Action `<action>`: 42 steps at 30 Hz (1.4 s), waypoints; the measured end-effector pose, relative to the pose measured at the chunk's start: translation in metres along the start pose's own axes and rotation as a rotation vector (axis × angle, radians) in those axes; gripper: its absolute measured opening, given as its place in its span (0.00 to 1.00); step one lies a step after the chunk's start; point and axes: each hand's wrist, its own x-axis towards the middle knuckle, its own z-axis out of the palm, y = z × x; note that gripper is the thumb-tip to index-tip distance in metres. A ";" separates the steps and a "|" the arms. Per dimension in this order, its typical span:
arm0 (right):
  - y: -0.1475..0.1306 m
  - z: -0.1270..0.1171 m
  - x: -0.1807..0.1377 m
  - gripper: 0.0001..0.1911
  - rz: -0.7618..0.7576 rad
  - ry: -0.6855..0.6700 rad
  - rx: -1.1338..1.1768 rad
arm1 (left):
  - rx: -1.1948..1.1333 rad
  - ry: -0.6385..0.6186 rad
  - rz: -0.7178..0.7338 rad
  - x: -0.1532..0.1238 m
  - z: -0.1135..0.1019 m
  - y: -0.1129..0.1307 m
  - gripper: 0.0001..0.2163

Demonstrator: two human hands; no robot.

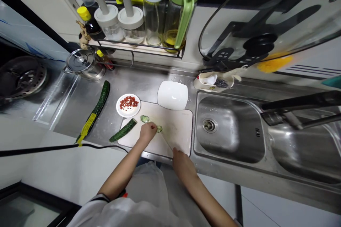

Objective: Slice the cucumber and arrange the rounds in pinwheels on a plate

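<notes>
On the white cutting board (178, 122), my left hand (148, 132) has its fingers pinched together at a cucumber slice (159, 128). My right hand (182, 163) is wrapped round the handle of a knife (166, 142), whose thin blade points up and left toward the slice. A few more cucumber slices (144, 118) lie just above my left hand. To its left, a cut length of cucumber (123, 130) rests across the board's left edge. A white, empty-looking dish (172, 95) sits at the board's top edge.
A plate (128, 114) of small red pieces stands by the board's upper left. Farther left are a whole cucumber (98, 104) with yellow tape and a steel pot (85, 64). A sink (230, 127) lies right; a seasoning rack (138, 45) hangs behind. A dark cable (53, 148) crosses front left.
</notes>
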 end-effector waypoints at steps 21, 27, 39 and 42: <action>-0.007 -0.008 0.009 0.18 -0.020 0.001 -0.015 | 0.057 -0.005 -0.045 0.003 -0.001 0.003 0.07; -0.009 -0.009 0.007 0.19 -0.002 -0.026 -0.008 | 0.040 0.012 -0.025 0.004 0.001 0.000 0.07; 0.009 0.007 -0.011 0.21 0.052 -0.052 0.046 | 0.056 -0.002 0.011 -0.001 -0.003 0.005 0.06; 0.008 0.008 -0.012 0.21 0.065 -0.065 0.055 | 0.076 0.028 0.029 0.000 -0.006 0.004 0.06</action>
